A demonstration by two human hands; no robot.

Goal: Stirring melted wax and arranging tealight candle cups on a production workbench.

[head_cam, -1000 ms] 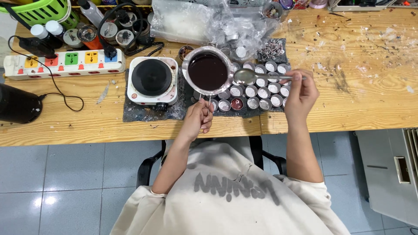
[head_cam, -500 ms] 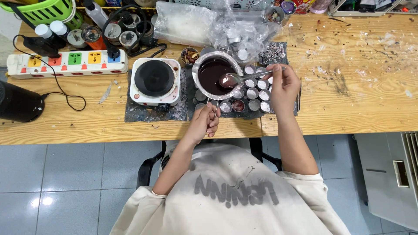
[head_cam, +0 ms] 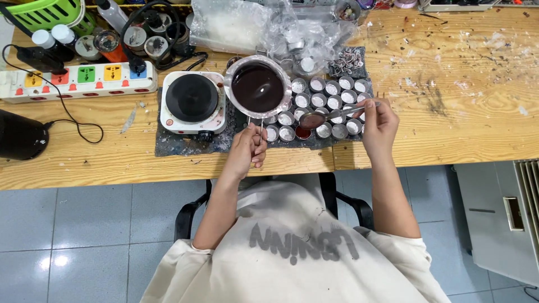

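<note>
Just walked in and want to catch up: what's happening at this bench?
A person seated at a wooden bench is working with dark liquid. The left hand grips the handle of a small metal pot full of it, beside a white hotplate. The right hand holds a spoon with some of that liquid over rows of small metal cups. One cup in the front row already holds red; the others look pale.

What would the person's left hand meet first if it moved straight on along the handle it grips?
Likely the metal pot of dark liquid. The left hand grips its thin handle, which runs straight to the pot's rim; the height above the bench is unclear.
</note>
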